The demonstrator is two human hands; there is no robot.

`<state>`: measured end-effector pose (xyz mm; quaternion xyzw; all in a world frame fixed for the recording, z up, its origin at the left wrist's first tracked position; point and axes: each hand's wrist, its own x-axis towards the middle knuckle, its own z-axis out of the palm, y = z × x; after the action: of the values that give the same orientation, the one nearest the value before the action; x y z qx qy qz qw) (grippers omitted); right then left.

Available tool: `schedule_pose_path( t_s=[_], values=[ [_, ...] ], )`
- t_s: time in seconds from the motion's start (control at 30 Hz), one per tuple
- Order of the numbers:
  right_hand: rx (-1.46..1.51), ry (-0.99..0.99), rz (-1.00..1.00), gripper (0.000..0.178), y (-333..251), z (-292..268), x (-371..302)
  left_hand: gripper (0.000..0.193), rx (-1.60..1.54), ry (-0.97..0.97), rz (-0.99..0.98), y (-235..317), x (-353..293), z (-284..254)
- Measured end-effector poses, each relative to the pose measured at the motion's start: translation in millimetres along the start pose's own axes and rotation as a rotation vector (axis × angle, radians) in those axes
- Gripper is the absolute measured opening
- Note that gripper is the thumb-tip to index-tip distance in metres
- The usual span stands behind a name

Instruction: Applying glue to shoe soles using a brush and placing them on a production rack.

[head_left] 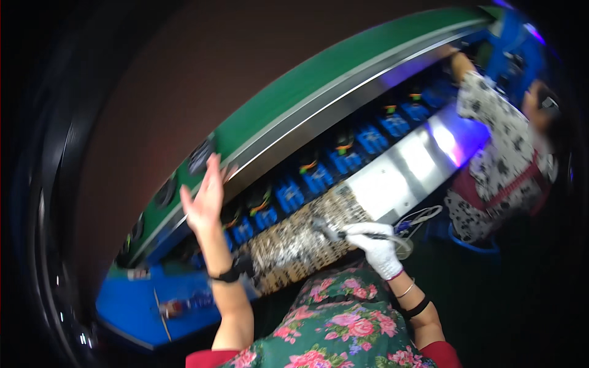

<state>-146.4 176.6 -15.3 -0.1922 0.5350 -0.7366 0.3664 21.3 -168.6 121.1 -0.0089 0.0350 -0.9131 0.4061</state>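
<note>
My left hand (205, 199) is bare and raised, with its fingers spread and nothing held in them. Its fingertips are near a dark, blurred item (201, 154) at the edge of the green conveyor belt (270, 116); I cannot tell whether they touch. A white glove covers my right hand (375, 245), which is closed around a brush-like tool (328, 231) with a dark handle and a greyish head. The tool's head is over a work surface (291, 248) covered in a worn, shiny, brown patterned sheet. Motion blur hides the finer shape of the tool.
Several blue holders (290, 195) with dark and orange-green items line the belt's underside. A bare metal plate (383, 190) continues the bench rightward. White cable loops (423, 214) hang beside it. A co-worker (503, 141) sits at the far right. A blue table (132, 306) stands at left.
</note>
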Motion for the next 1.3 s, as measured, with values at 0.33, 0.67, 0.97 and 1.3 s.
schedule_pose_path(
  t_s=[0.33, 0.67, 0.97, 1.3],
  values=[
    [0.163, 0.008, -0.071, 0.014, 39.5, -17.5, -36.1, 0.082, 0.366, 0.019, -0.095, -11.3, -51.2, -8.9],
    [0.219, 0.143, -0.301, 0.021, 49.9, -66.7, -63.2, 0.06, 1.211, -0.242, -0.71, -177.1, -51.0, 2.5],
    [0.353, 0.261, -0.285, 0.017, 45.9, -122.7, -21.9, 0.051, 2.233, -0.86, -0.423, -395.2, 123.8, 41.0],
    [0.359, 0.361, -0.153, 0.013, 42.7, -203.7, 126.8, 0.061, 2.829, -1.595, 0.031, -625.8, 494.8, -95.6]
  ],
)
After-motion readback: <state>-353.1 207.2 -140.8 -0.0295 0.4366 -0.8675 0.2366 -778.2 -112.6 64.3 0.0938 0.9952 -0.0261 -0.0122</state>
